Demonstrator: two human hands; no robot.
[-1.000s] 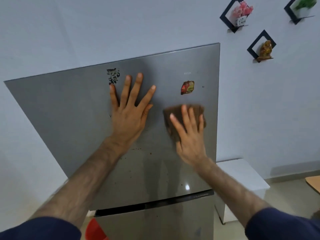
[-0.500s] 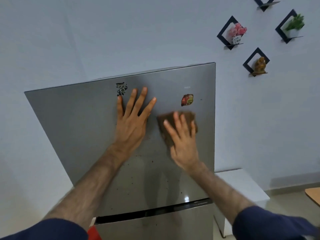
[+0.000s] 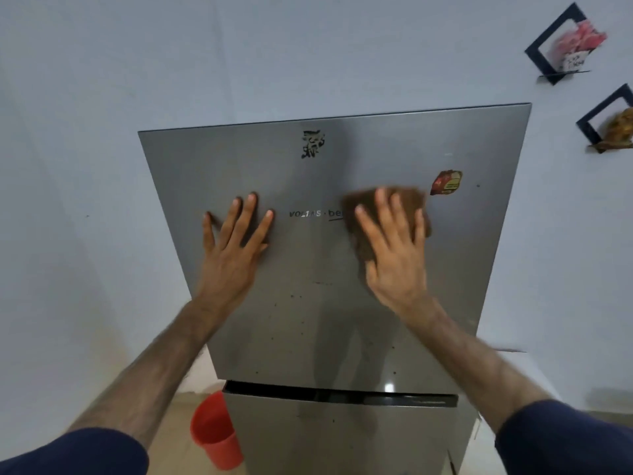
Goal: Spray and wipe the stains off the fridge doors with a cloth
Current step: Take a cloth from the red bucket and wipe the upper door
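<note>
Both hands are laid flat on the upper fridge door (image 3: pixel 342 303): the left hand (image 3: pixel 233 248) is spread and bare, while a brown cloth (image 3: pixel 387 207) is pressed beneath the straight fingers of the right hand (image 3: pixel 394 255), beside a red sticker (image 3: pixel 446 182). Dark specks are seen lower down. A red bucket (image 3: pixel 214 431) stands below.

The brown cloth (image 3: pixel 383 204) is motion-blurred and mostly hidden under the right hand (image 3: pixel 394 255), which also covers the end of the door lettering (image 3: pixel 315 213).
</note>
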